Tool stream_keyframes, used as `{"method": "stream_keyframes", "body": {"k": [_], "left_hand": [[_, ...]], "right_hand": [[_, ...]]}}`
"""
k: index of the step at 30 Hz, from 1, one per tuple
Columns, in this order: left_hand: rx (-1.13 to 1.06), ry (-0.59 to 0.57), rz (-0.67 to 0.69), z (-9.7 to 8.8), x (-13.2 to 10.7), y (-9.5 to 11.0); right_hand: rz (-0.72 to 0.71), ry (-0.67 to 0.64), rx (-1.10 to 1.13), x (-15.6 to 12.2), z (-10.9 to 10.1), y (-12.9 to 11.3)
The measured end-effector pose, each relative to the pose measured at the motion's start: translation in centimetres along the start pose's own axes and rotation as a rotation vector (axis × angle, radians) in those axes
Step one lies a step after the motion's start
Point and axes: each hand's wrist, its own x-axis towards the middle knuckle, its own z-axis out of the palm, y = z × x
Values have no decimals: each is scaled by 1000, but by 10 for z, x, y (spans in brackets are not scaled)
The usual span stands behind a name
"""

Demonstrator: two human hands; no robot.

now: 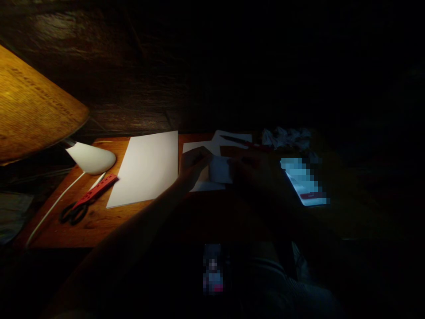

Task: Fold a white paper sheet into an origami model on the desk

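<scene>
- My left hand (195,163) pinches a folded white paper (219,169) at twelve o'clock
- My right hand (254,173): too dark to tell its grip
- Lit phone (303,184) at two o'clock

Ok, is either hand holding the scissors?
No, the scissors lie on the wooden desk, apart from the left hand and right hand.

We see our left hand (194,165) and shadowed right hand (249,170) at either side of a small white paper (219,170), above a white sheet (202,184). Further left, a large sheet (144,168) lies on the counter (83,228), near a white lamp (90,157), a red ruler (96,190) and black scissors (73,212). A blurred phone (303,182) glows to our right.
</scene>
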Motion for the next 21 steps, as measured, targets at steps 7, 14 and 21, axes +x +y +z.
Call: {"method": "stream_keyframes", "body": {"k": [7,14,21], "left_hand": [[-3,6,-99,3,-2,1],[-163,19,-150,3,-1,-4],[-188,-22,-222,5,-1,-1]], "right_hand": [[-38,13,-81,3,-2,-1],[-13,-29,-37,3,0,-4],[-60,-110,-43,5,-2,-1]]}}
